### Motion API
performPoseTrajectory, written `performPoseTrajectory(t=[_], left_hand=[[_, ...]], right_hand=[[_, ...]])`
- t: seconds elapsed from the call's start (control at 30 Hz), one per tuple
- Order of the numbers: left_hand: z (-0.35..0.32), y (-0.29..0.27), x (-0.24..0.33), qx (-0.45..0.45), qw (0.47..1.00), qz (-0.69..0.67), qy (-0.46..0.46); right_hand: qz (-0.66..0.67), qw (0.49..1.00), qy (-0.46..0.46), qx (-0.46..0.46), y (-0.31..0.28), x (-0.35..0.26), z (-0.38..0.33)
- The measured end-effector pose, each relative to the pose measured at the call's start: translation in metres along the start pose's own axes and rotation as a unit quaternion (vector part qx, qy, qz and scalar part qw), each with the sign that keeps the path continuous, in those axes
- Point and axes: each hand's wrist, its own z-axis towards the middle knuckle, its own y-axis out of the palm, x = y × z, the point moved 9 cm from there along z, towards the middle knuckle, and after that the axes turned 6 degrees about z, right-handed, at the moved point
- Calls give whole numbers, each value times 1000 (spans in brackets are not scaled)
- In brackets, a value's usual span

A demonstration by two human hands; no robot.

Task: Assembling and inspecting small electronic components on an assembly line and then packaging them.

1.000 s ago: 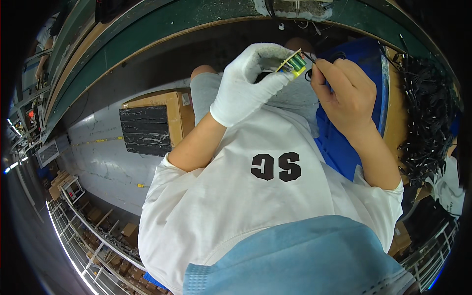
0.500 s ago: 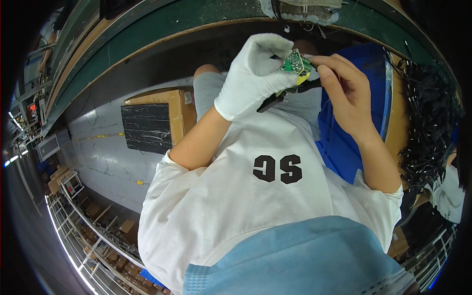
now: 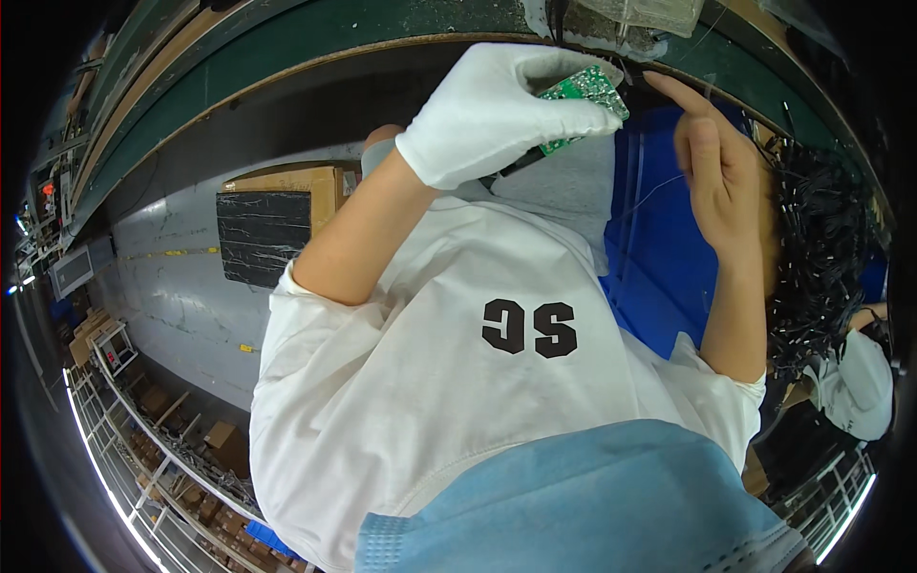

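My left hand (image 3: 506, 119), in a white glove, pinches a green circuit board (image 3: 585, 91) between thumb and fingers, close to the bench edge. The board's face is dotted with shiny solder points; its other side is hidden. Part of a black piece (image 3: 523, 160) shows below the glove, and I cannot tell how it joins the board. To the right of the board, apart from it, my bare right hand (image 3: 716, 172) has its index finger stretched out and the thumb raised. Nothing shows in its grasp.
A green bench (image 3: 363, 48) runs along the far side, with a clear plastic box (image 3: 654, 11) on it. Below my right hand is a blue bin (image 3: 659, 258). Many black cables (image 3: 821, 258) hang at the right. A cardboard box (image 3: 327, 196) stands on the floor at left.
My right hand has let go of the board and drawn away to the right, its index finger straightening. My left hand has turned the board so its soldered face shows more.
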Motion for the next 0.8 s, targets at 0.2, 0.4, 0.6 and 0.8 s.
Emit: performPoseTrajectory(t=[0.2,0.4,0.6,0.8], left_hand=[[17,0,-7,48,997,24,62],[24,10,11,-38,998,-24,33],[26,11,14,-44,997,-39,52],[27,9,16,-40,996,-30,76]], right_hand=[[-174,972,-153,35,-17,-44,-5],[-151,962,-180,141,-27,-67,-11],[-153,956,-208,137,-20,-74,-7],[-148,960,-195,138,-18,-71,-1]])
